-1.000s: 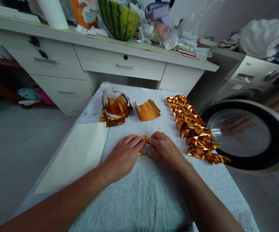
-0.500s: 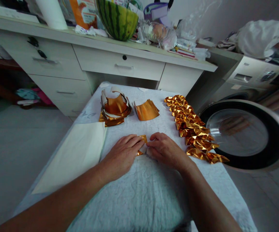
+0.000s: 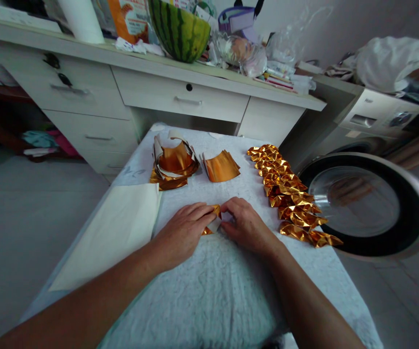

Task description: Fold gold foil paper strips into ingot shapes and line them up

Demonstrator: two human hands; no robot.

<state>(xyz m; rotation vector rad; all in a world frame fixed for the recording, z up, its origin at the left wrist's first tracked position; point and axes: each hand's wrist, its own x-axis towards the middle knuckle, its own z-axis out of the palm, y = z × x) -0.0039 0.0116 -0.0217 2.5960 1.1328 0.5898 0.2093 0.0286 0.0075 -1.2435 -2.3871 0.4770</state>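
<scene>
A small gold foil paper with a pale underside lies partly folded on the cloth-covered table. My left hand rests over its left part, fingers together, pressing it down. At its right edge is my right hand, thumb and index finger at the paper's corner. Beyond my hands stand a curved stack of gold sheets and a larger ring-like bundle of gold and white sheets. Rows of folded gold foil pieces run down the table's right side.
A white sheet lies at the table's left. Behind is a white drawer desk bearing half a watermelon, bags and a white roll. An open round washing machine door stands close to the table's right edge.
My right thumb has parted a little from the index finger, and more of the foil's pale face shows between my hands. The view has shifted slightly.
</scene>
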